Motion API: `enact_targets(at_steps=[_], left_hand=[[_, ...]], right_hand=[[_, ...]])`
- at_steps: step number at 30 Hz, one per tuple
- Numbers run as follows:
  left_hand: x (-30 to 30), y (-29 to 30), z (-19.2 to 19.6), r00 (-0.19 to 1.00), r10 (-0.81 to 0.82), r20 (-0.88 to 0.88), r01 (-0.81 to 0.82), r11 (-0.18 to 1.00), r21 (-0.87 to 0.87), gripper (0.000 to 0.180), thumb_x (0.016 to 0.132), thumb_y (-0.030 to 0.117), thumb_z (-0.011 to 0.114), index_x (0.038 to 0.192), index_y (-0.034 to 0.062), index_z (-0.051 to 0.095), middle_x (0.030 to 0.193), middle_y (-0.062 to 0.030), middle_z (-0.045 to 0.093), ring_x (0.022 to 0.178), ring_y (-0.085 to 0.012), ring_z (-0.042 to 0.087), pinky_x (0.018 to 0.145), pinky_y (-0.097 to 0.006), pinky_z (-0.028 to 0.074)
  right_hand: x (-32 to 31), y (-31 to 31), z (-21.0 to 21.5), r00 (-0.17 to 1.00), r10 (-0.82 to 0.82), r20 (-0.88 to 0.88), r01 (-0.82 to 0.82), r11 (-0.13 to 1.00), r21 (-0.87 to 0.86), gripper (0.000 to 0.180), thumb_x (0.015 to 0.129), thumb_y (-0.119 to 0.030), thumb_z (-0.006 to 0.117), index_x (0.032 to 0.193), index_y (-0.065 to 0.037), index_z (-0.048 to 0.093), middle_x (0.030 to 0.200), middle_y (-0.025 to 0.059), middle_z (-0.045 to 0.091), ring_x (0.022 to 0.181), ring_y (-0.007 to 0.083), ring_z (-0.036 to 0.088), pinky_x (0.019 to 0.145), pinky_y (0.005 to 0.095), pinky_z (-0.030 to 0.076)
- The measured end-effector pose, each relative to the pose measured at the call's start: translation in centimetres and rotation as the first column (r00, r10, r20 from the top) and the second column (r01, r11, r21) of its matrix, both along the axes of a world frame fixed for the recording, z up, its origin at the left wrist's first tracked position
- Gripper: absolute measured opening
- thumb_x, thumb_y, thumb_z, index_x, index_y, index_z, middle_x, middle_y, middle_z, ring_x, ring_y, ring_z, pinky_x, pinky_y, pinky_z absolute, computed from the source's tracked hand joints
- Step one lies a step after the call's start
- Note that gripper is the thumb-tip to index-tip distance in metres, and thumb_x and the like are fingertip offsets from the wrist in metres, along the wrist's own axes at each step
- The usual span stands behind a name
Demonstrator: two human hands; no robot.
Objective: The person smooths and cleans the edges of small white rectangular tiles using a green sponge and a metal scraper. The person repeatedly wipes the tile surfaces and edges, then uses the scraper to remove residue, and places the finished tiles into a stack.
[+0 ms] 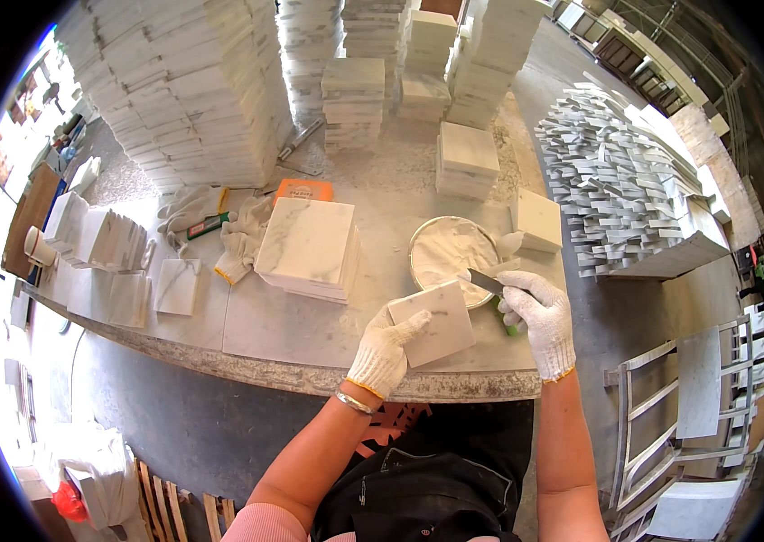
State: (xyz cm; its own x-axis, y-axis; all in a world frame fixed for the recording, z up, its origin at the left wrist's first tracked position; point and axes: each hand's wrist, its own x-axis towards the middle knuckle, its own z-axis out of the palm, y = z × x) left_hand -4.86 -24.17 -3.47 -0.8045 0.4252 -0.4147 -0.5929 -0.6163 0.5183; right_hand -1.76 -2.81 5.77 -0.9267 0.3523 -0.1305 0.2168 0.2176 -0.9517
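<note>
Sq. white tile w/ faint grey marks is held by gloved L hand, thumb pressed on face, at table edge nr bowl. Knife is gripped in curled R hand, blade nr tile's top corner.

White knit gloves with yellow-edged cuffs accompany a silvery bangle, pink sleeve and black, pale-stitched garment.

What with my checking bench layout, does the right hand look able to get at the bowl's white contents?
Probably yes: the right hand holds a flat-bladed tool beside the bowl; the white contents are uncovered, the marble tile hiding only the near part.
</note>
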Motion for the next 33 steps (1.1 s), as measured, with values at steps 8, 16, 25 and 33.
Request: enact_targets(at_steps=[8,16,25,33], left_hand=[[-0.06,-0.02,0.05,1.000,0.001,0.008,-0.001,1.000,0.020,0.032,0.095,-0.001,0.065,0.126,0.0005,0.057,0.120,-0.0108,0.066,0.104,-0.0204,0.067,0.091,-0.039,0.060],[-0.04,0.05,-0.20,1.000,0.012,-0.001,-0.012,1.000,0.019,0.031,0.095,-0.002,0.064,0.125,-0.0001,0.058,0.120,-0.0106,0.066,0.104,-0.0204,0.067,0.091,-0.039,0.060],[-0.05,0.07,-0.14,1.000,0.020,0.017,-0.020,1.000,0.012,0.029,0.095,-0.001,0.064,0.124,-0.0012,0.059,0.114,-0.0101,0.068,0.099,-0.0200,0.068,0.089,-0.038,0.061],[-0.18,0.08,-0.80,1.000,0.020,0.004,-0.020,0.998,0.060,0.028,0.096,-0.001,0.063,0.124,-0.0021,0.058,0.114,-0.0109,0.068,0.100,-0.0208,0.069,0.090,-0.039,0.061]], right_hand=[[-0.02,-0.31,0.09,0.999,0.032,-0.015,-0.032,0.999,0.031,0.022,0.094,-0.010,0.065,0.112,-0.001,0.073,0.081,0.0058,0.070,0.064,0.0080,0.059,0.055,0.0209,0.043],[0.06,-0.59,-0.01,0.997,0.043,-0.070,-0.035,0.994,0.102,0.021,0.094,-0.004,0.064,0.112,-0.001,0.074,0.088,0.0040,0.070,0.075,0.0093,0.067,0.063,0.0228,0.053],[0.36,0.14,-0.33,1.000,-0.003,-0.019,0.003,1.000,-0.012,0.020,0.094,-0.009,0.066,0.112,-0.004,0.075,0.083,0.0033,0.070,0.067,0.0072,0.061,0.057,0.0206,0.046],[0.46,-0.35,-0.82,1.000,0.005,0.031,-0.003,0.998,-0.067,0.023,0.094,-0.012,0.064,0.112,0.000,0.072,0.080,0.0057,0.069,0.065,0.0099,0.059,0.058,0.0232,0.045]])
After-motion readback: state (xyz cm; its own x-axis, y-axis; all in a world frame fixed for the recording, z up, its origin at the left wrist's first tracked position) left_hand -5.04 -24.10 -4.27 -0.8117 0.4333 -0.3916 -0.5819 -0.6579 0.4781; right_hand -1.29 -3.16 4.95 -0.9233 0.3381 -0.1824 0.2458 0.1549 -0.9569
